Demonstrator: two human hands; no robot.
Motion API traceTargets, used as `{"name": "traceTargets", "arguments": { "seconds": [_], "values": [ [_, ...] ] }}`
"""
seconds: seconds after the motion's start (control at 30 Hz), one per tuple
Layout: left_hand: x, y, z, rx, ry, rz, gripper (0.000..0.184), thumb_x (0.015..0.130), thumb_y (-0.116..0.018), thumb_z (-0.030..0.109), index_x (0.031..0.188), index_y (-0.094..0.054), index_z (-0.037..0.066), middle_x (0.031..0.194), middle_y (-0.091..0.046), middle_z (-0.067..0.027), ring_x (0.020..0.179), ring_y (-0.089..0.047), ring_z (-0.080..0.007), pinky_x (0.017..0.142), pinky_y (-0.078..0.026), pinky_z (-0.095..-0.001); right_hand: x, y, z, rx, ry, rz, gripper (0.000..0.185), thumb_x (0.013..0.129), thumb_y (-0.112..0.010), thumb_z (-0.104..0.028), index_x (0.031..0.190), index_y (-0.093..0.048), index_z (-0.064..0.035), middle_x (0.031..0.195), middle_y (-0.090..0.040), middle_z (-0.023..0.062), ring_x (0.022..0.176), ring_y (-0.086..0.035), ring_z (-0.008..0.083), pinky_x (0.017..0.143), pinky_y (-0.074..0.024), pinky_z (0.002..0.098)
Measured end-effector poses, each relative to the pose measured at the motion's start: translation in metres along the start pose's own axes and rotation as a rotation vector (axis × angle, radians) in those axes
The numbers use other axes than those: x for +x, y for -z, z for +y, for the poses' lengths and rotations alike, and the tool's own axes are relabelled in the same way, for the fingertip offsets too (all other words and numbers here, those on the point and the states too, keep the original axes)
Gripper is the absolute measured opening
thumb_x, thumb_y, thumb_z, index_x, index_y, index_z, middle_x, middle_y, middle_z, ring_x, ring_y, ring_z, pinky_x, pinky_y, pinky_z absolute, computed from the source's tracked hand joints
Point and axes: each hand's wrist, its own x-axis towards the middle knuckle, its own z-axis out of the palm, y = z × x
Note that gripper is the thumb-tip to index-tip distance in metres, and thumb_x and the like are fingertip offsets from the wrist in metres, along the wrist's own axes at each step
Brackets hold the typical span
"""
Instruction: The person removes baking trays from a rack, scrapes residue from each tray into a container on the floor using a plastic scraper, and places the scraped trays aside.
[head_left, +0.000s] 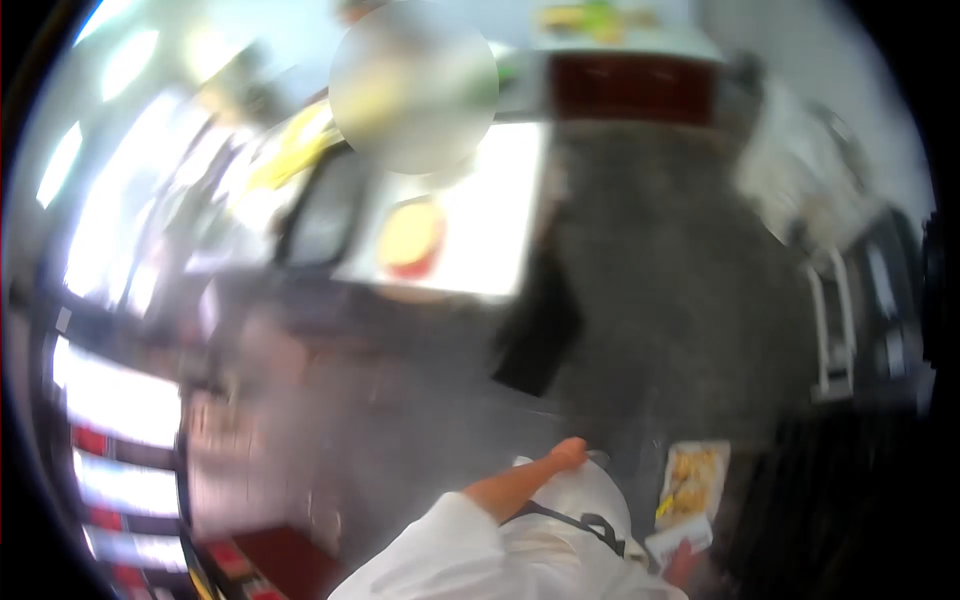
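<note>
My left hand (570, 455) hangs in front of my white apron (580, 495), its fingers smeared by motion. At the lower right, my right hand (683, 565) grips the near end of a white tray (722, 460). Yellow-brown pieces of food (692, 480) lie in the tray; blur hides their exact kind. A white flap or label (680, 542) covers the tray's near end, just above my right fingers.
A white table (500, 220) ahead holds a round yellow item with a red edge (410, 238) and a dark tray (325, 210). Farther back stands a dark red cabinet (632, 88). A white metal frame (835, 325) is at the right, above grey floor (680, 270).
</note>
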Motion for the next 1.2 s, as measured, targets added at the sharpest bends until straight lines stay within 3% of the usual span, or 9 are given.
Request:
{"name": "traceTargets", "arguments": {
  "seconds": [0.07, 0.1, 0.2, 0.23, 0.43, 0.53, 0.63, 0.8, 1.2],
  "values": [
    [0.017, -0.015, -0.003, 0.012, -0.150, -0.049, 0.034, 0.088, -0.061, 0.025, 0.114, -0.070, 0.004, 0.119, -0.067, -0.0212, 0.115, -0.062, -0.0381, 0.097, -0.050, -0.0467, 0.002, 0.013, 0.041, 0.108, -0.017, 0.174, 0.019, 0.093, -0.064, -0.013, 0.111, -0.061, -0.0070, 0.083, -0.063, 0.0038, 0.064, -0.061, 0.0156, 0.053, -0.0528, 0.0325],
    [0.019, -0.022, 0.003, -0.084, -0.148, -0.048, 0.034, 0.090, -0.058, 0.028, 0.112, -0.070, 0.006, 0.113, -0.069, -0.0216, 0.110, -0.065, -0.0373, 0.094, -0.051, -0.0481, -0.002, 0.019, 0.051, 0.057, 0.016, 0.206, 0.020, 0.091, -0.069, -0.021, 0.104, -0.062, -0.0077, 0.081, -0.062, 0.0027, 0.067, -0.062, 0.0155, 0.055, -0.0534, 0.0330],
    [0.019, -0.027, 0.043, -0.128, -0.267, -0.275, 0.038, 0.086, -0.063, 0.022, 0.118, -0.069, 0.003, 0.103, -0.072, -0.0093, 0.094, -0.067, -0.0200, 0.078, -0.056, -0.0355, -0.056, 0.007, 0.029, 0.076, -0.033, 0.383, 0.016, 0.087, -0.072, -0.019, 0.097, -0.064, -0.0092, 0.078, -0.061, 0.0032, 0.063, -0.061, 0.0156, 0.054, -0.0550, 0.0340],
    [0.009, -0.019, 0.064, -0.288, -0.156, -0.340, 0.038, 0.087, -0.065, 0.023, 0.119, -0.069, 0.004, 0.103, -0.071, -0.0071, 0.092, -0.067, -0.0187, 0.076, -0.056, -0.0349, -0.061, 0.001, 0.029, 0.077, -0.143, 0.435, 0.019, 0.086, -0.073, -0.020, 0.097, -0.063, -0.0078, 0.078, -0.061, 0.0038, 0.064, -0.062, 0.0165, 0.055, -0.0560, 0.0355],
    [-0.008, -0.027, 0.170, -0.493, -0.081, -0.673, 0.049, 0.093, -0.065, 0.030, 0.131, -0.057, -0.001, 0.116, -0.068, -0.0146, 0.107, -0.067, -0.0242, 0.088, -0.055, -0.0384, -0.099, 0.003, 0.092, 0.100, -0.210, 0.614, 0.028, 0.086, -0.072, -0.018, 0.105, -0.067, 0.0007, 0.085, -0.068, 0.0102, 0.071, -0.067, 0.0205, 0.059, -0.0581, 0.0376],
    [-0.083, -0.066, 0.263, -0.573, -0.139, -0.783, 0.054, 0.096, -0.062, 0.031, 0.137, -0.050, -0.002, 0.125, -0.066, -0.0182, 0.115, -0.065, -0.0291, 0.097, -0.052, -0.0427, -0.119, 0.074, 0.114, 0.218, -0.220, 0.668, 0.025, 0.086, -0.073, -0.013, 0.107, -0.065, 0.0002, 0.085, -0.068, 0.0106, 0.069, -0.068, 0.0224, 0.057, -0.0586, 0.0370],
    [-0.100, -0.090, 0.303, -0.590, -0.195, -0.841, 0.057, 0.097, -0.060, 0.034, 0.139, -0.048, -0.002, 0.131, -0.062, -0.0204, 0.119, -0.062, -0.0320, 0.102, -0.049, -0.0460, -0.135, 0.094, 0.145, 0.237, -0.323, 0.728, 0.023, 0.087, -0.072, -0.013, 0.104, -0.065, -0.0004, 0.082, -0.066, 0.0101, 0.065, -0.067, 0.0217, 0.055, -0.0580, 0.0373],
    [-0.123, -0.107, 0.341, -0.552, -0.339, -0.839, 0.061, 0.097, -0.059, 0.039, 0.140, -0.047, -0.002, 0.134, -0.060, -0.0218, 0.121, -0.061, -0.0334, 0.103, -0.049, -0.0475, -0.157, 0.118, 0.169, 0.649, -0.220, 0.806, 0.017, 0.090, -0.068, -0.015, 0.100, -0.065, -0.0006, 0.082, -0.064, 0.0071, 0.067, -0.065, 0.0212, 0.053, -0.0561, 0.0386],
    [-0.068, -0.042, 0.531, -0.380, -0.638, -0.454, 0.060, 0.098, -0.059, 0.037, 0.142, -0.044, -0.001, 0.128, -0.065, -0.0155, 0.115, -0.064, -0.0283, 0.097, -0.051, -0.0426, -0.157, 0.166, -0.094, 1.302, 0.274, 0.422, 0.034, 0.096, -0.065, -0.021, 0.126, -0.058, -0.0062, 0.111, -0.069, 0.0048, 0.101, -0.068, 0.0188, 0.086, -0.0573, 0.0349]
  ]
}}
